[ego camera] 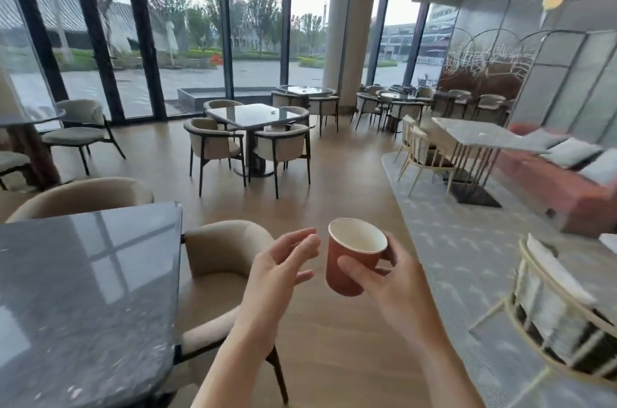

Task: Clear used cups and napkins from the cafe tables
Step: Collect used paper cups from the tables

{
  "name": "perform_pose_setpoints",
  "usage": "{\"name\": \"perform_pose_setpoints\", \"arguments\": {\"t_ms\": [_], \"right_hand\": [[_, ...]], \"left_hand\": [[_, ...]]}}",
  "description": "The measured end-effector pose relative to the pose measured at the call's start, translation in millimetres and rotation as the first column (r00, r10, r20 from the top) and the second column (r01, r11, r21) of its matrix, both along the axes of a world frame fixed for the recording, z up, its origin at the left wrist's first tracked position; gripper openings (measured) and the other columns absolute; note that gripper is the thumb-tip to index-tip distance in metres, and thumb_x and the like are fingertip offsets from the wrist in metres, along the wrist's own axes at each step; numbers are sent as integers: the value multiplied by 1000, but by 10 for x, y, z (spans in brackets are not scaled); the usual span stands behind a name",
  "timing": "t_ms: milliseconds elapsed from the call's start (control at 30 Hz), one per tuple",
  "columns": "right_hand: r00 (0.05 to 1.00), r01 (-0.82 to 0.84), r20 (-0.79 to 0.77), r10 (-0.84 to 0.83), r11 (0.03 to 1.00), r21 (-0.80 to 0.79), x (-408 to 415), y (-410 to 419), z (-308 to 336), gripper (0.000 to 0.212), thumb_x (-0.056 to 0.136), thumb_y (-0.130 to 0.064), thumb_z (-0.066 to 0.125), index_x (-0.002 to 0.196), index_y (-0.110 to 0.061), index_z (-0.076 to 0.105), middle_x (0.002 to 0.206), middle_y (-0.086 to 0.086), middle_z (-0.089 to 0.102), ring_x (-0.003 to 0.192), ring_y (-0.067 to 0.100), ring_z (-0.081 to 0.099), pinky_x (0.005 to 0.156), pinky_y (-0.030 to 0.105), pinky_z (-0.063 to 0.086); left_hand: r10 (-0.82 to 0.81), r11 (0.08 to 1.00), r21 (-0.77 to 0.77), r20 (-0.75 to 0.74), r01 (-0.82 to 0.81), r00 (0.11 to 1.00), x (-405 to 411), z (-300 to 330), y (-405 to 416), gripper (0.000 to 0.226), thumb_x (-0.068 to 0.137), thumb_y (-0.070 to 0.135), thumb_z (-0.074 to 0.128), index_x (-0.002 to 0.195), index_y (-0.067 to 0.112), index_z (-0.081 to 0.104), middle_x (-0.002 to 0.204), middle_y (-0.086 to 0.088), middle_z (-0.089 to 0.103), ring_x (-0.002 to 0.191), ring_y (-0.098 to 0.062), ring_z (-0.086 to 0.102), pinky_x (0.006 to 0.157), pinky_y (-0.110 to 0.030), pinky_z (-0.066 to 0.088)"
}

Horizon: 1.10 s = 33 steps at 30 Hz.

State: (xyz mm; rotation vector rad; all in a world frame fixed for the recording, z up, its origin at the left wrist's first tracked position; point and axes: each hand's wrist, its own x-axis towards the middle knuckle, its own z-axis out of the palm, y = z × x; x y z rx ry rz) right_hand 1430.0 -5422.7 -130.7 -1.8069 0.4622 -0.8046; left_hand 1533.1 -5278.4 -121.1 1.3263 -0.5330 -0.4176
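Note:
My right hand (384, 277) grips a red-brown paper cup (344, 260) with a white inside, held upright in the air over the wooden floor; the cup looks empty. Just left of the cup, my left hand (283, 267) hovers with loosely bent fingers and holds nothing, a small gap away from the cup's side. A small pale item (273, 112), too small to identify, lies on the dark glass table (233, 115) further ahead.
A dark stone-topped table (83, 290) fills the lower left, with a beige armchair (220, 250) beside it. Chairs surround the glass table ahead. A marble table (480, 137), a red sofa (567, 193) and a pale chair (551, 307) stand on the right. A wooden floor aisle runs between.

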Motion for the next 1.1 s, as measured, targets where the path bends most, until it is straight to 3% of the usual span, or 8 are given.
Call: {"name": "perform_pose_setpoints", "arguments": {"t_ms": [100, 200, 400, 600, 733, 867, 1000, 1100], "right_hand": [[999, 52, 7, -53, 998, 22, -126, -432, -18, 66, 55, -56, 81, 116, -33, 67, 99, -15, 76, 84, 2, 73, 70, 14, 51], [998, 66, 15, -67, 997, 41, -111, -808, -76, 60, 58, -53, 83, 112, -32, 68, 98, -19, 75, 88, 1, 72, 71, 12, 51], [994, 110, -4, -110, 992, 60, 253, -1554, -291, 65, 60, -53, 85, 118, -31, 68, 102, -18, 76, 90, -1, 72, 72, 12, 51], [975, 219, -43, -218, 976, 12, 936, -2603, -373, 67, 58, -56, 83, 117, -29, 66, 99, -17, 75, 91, -6, 69, 72, 9, 49], [953, 292, -76, -292, 956, -12, 1370, -3301, -288, 64, 59, -57, 82, 115, -32, 65, 103, -15, 75, 94, -4, 68, 76, 18, 50], [927, 372, -58, -370, 928, 25, 1657, -3904, -348, 60, 59, -56, 81, 113, -37, 65, 102, -26, 73, 93, -5, 68, 77, 20, 50], [901, 432, -61, -429, 900, 53, 1893, -4411, -512, 68, 60, -52, 81, 123, -30, 64, 104, -23, 74, 94, -4, 69, 75, 14, 51], [898, 440, -65, -436, 894, 86, 2123, -4867, -620, 63, 61, -49, 82, 120, -34, 64, 104, -21, 74, 93, -4, 70, 77, 19, 51]], "left_hand": [[-24, 1000, 12, -13, 24, 1000, -56, -6, -424, 48, 76, 48, 68, 116, 22, 75, 108, 2, 79, 108, -11, 72, 93, -39, 61], [-37, 999, 25, -17, 38, 999, 25, -34, -779, 46, 79, 48, 68, 116, 22, 75, 109, 3, 79, 109, -12, 72, 94, -41, 59], [-30, 998, 49, -43, 32, 999, 579, -221, -1523, 21, 100, 26, 61, 113, 21, 76, 110, 1, 79, 109, -13, 72, 98, -49, 57], [-15, 1000, 9, -49, 15, 999, 1463, -394, -2545, 21, 102, 19, 58, 107, 19, 78, 107, -2, 79, 105, -17, 74, 95, -46, 58], [-53, 999, -4, -84, 53, 995, 2047, -443, -3221, 22, 102, 17, 57, 105, 12, 78, 102, -9, 79, 101, -25, 75, 93, -49, 59], [-56, 998, -6, -118, 56, 991, 2500, -499, -3816, 23, 103, 15, 56, 101, 11, 79, 100, -12, 79, 98, -29, 75, 89, -48, 58], [-50, 999, -20, -140, 48, 989, 2817, -573, -4367, 26, 103, 12, 54, 98, 12, 80, 99, -14, 79, 96, -30, 76, 84, -45, 58], [-55, 998, 4, -136, 56, 989, 3051, -639, -4857, 26, 102, 11, 54, 98, 11, 80, 98, -14, 79, 95, -30, 76, 83, -44, 58]]}}
